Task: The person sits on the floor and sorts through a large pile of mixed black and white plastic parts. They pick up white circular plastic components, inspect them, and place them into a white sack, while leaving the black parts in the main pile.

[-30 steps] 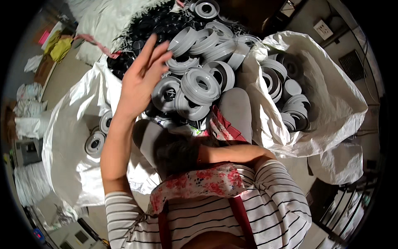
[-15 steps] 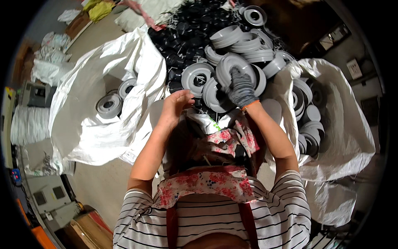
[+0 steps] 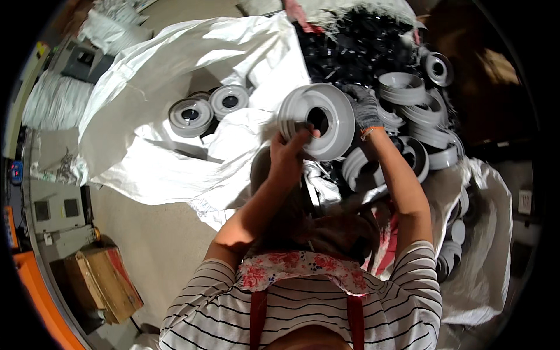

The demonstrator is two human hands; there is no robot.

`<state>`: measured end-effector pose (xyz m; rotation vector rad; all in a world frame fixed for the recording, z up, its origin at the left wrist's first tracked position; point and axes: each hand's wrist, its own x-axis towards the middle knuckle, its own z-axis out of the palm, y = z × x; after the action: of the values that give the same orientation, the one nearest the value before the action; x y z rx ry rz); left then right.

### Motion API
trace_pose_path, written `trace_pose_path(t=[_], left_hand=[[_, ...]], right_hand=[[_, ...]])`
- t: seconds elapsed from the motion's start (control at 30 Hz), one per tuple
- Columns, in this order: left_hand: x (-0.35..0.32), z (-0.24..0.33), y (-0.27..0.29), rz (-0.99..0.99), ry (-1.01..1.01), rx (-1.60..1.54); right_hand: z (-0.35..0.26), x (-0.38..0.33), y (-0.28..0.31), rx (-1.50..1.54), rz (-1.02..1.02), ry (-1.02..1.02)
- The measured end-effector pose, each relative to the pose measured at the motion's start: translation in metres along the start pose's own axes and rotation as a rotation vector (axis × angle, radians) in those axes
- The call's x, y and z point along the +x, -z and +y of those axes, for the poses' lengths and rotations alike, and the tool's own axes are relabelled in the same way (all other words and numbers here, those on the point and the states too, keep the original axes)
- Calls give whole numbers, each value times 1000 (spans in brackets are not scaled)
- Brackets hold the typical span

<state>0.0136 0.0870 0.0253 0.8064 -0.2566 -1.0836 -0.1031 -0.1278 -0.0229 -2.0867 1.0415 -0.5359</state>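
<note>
The left hand [image 3: 290,153] holds a grey ring [image 3: 338,125], its fingers closed on the near-left part of the rim, with a fingertip showing at the central hole. The ring is up in front of the person, between the left sack [image 3: 140,105] and the pile of other rings [image 3: 402,93].

The ring lies up and to the right of the left hand's grip. Being round, it has no long axis; the line through its hole points up toward the head, and its face seems to lean a little rightward, since the stepped side wall shows on the left.

The left hand is the nearer one, in contact with it. The right hand [image 3: 363,108] (gloved, with an orange band [image 3: 368,133] at the wrist) is just beside the ring's right edge, near the black parts [image 3: 356,49]. Its fingertips are hidden, so I cannot tell whether they are spread or grasping, nor whether they touch the ring.

Two rings [image 3: 191,116] show in the left sack; the right sack [image 3: 490,239] holds more grey pieces [image 3: 452,254].
</note>
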Motion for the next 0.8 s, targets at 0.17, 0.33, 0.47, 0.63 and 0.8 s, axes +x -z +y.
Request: trace_pose_path(t=[0.17, 0.33, 0.47, 0.63, 0.8], left_hand=[[5, -1, -15, 52, -60, 97], [8, 7, 14, 177, -128, 191], [4, 7, 2, 161, 76, 198], [-3, 2, 0, 21, 25, 65], [-27, -13, -4, -93, 83, 251]], right_hand=[[64, 84, -55, -238, -87, 80], [-24, 78, -52, -645, -238, 48], [-19, 50, 1, -152, 105, 13], [-79, -58, 40, 116, 26, 415], [-87, -114, 35, 120, -117, 254]])
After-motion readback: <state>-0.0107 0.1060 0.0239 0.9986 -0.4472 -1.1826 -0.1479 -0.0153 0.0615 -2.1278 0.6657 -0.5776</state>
